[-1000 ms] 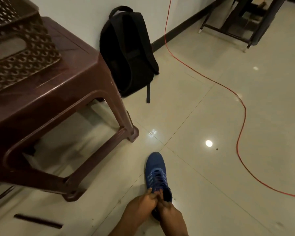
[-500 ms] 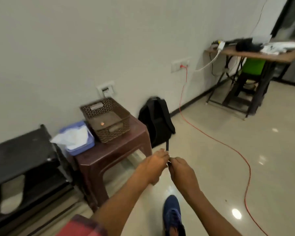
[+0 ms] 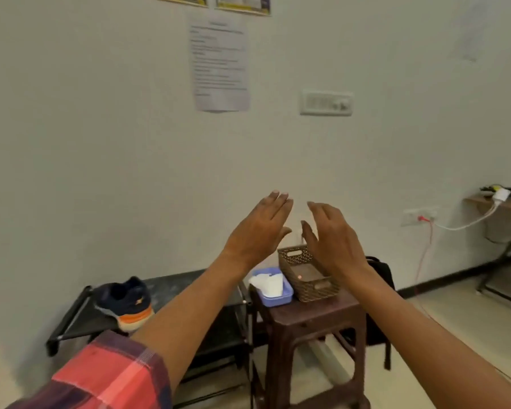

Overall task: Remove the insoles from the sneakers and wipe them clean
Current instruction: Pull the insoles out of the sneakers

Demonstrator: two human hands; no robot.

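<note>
Both my hands are raised in front of the wall, fingers straight and spread, palms facing each other, holding nothing. My left hand (image 3: 260, 228) and my right hand (image 3: 331, 240) are a small gap apart. A dark blue sneaker with an orange and cream sole (image 3: 126, 305) sits on the black shoe rack (image 3: 71, 323) at the lower left, partly behind my left forearm. A blue tub with white wipes (image 3: 273, 286) stands on the brown plastic stool (image 3: 310, 320). No insole is visible.
A brown woven basket (image 3: 307, 276) sits on the stool beside the tub. A black backpack (image 3: 379, 278) leans on the wall behind my right arm. A red cable (image 3: 425, 246) hangs from a wall socket. A desk (image 3: 502, 202) stands at the far right.
The view has swung up from the floor to the wall. My hands left the blue sneaker on the floor, rose, and opened from a pinched pose to spread fingers.
</note>
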